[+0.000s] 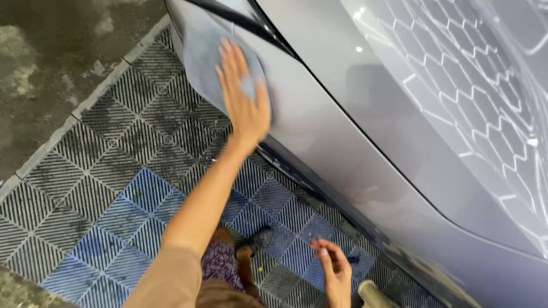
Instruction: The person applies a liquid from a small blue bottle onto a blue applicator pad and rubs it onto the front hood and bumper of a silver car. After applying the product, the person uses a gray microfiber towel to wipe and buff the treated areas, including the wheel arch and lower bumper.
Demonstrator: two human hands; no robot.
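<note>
Grey microfibre cloth [208, 54] flat against the silver car body panel [342, 142], pressed there under the left hand [242, 94], fingers spread. Right hand [334, 271] low beside the sill, empty, fingers loosely curled. Below, grey and blue grated floor tiles [131, 188]; a dark sandal [260, 238].

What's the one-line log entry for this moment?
left hand flat on cloth | cloth pressed against car panel | right hand open, empty, above floor tiles
</note>
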